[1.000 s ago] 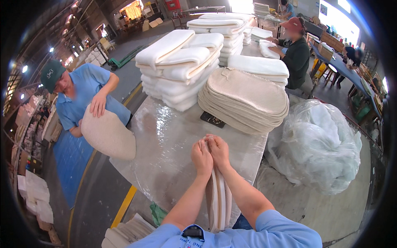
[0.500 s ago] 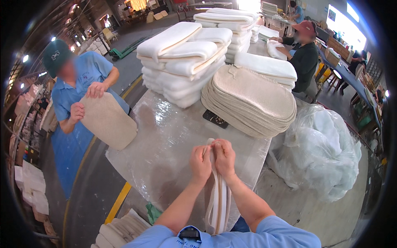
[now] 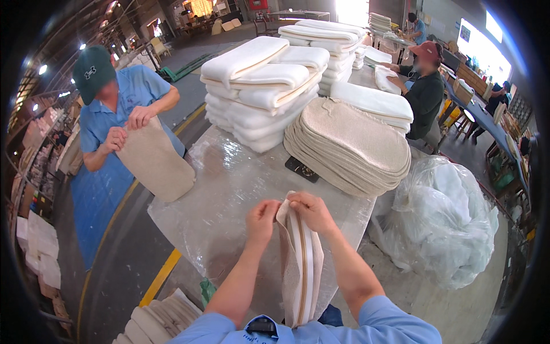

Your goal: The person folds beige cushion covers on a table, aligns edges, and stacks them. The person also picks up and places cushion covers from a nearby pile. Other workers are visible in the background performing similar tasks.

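Note:
A long beige cushion cover (image 3: 289, 265) stands on edge in front of me, with a white band and a tan zipper line running along its narrow side. My right hand (image 3: 309, 211) pinches its far top end. At the left edge of that same end, the fingers of my left hand (image 3: 262, 220) are closed on the beige fabric. The cover's near end reaches down to my shirt. Just beyond my hands lies a pile of beige oblong covers (image 3: 352, 140), with a small black flat object (image 3: 301, 169) beside it.
White padded cushions (image 3: 252, 109) stand in tall stacks on the plastic-covered table (image 3: 229, 189). A co-worker at left holds a beige cover (image 3: 157, 160); another works at far right. A big clear plastic bag (image 3: 441, 218) sits at right, and folded beige pieces (image 3: 157, 321) lie lower left.
My hands have moved apart, the left one shifting left. The cover's far end has widened and more of its beige side shows. The co-worker at left has raised their cover's upper edge slightly.

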Available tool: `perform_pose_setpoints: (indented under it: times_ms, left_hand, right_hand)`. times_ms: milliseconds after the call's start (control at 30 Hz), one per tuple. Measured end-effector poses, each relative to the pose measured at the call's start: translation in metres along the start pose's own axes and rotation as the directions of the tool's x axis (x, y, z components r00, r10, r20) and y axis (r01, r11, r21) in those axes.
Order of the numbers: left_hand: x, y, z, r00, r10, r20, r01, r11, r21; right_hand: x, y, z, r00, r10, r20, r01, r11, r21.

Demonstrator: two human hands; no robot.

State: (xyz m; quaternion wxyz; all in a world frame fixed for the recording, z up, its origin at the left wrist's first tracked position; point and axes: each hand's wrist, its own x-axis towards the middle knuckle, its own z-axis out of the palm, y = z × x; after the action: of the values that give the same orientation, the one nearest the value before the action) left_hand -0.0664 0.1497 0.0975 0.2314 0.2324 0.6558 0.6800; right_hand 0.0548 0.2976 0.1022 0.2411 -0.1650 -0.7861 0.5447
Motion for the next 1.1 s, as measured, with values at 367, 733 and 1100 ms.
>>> perform_pose_setpoints:
  times_ms: [367, 733, 1100]
  left_hand:
    - [-0.018, -0.11, 0.008, 0.698, -0.595, 0.399, 0.716, 0.563, -0.413]
    - [0.074, -0.182, 0.019, 0.785, -0.478, 0.394, 0.613, 0.693, -0.38]
    - [0.091, -0.135, 0.015, 0.908, -0.198, 0.37, 0.352, 0.839, -0.415]
  right_hand:
    - [-0.025, -0.009, 0.03, 0.936, -0.102, -0.336, 0.149, 0.982, 0.118]
    - [-0.016, 0.004, 0.049, 0.923, -0.173, -0.343, 0.24, 0.957, 0.162]
    - [-0.008, 0.006, 0.058, 0.925, -0.211, -0.316, 0.294, 0.924, 0.243]
